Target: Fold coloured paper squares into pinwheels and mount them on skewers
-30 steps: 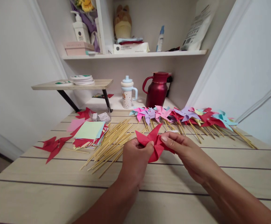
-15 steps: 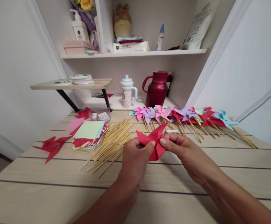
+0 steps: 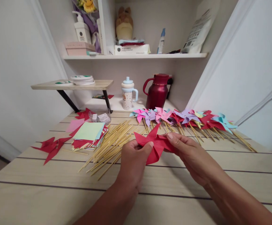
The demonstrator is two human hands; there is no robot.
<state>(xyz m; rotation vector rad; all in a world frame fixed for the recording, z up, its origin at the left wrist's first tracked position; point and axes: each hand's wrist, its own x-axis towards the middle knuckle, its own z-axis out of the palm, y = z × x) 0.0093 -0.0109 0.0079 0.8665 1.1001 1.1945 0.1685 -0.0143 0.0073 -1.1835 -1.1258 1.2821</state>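
Red paper pinwheel [image 3: 155,144]: folded from red paper into pointed vanes, one tip raised toward the far side and another hanging toward the near edge; no stick is seen on it. It is held just above the table, near the middle of the scene.
Left hand [image 3: 133,160]: closed on the left part of the pinwheel, the thumb pressed onto the paper.
Right hand [image 3: 189,153]: closed on the right part of the pinwheel, the fingertips laid along a vane.
Wooden sticks [image 3: 110,140]: spread in a loose heap just left of the hands.
Paper stack [image 3: 90,132]: coloured sheets with a pale green one on top, left of the sticks.
Red cut pieces [image 3: 52,146]: laid flat at the far left of the table.
Finished pinwheels [image 3: 185,117]: pink, purple, red and blue, laid in a row on sticks beyond the hands, to the right.
Table [image 3: 56,187]: pale wood planks with dark seams.
Red jug [image 3: 158,90]: stood on a low ledge beyond the table, beside a lidded cup [image 3: 128,93].
Shelf [image 3: 136,56]: white, fixed above, loaded with bottles, boxes and a soft toy; white walls close in on both sides.
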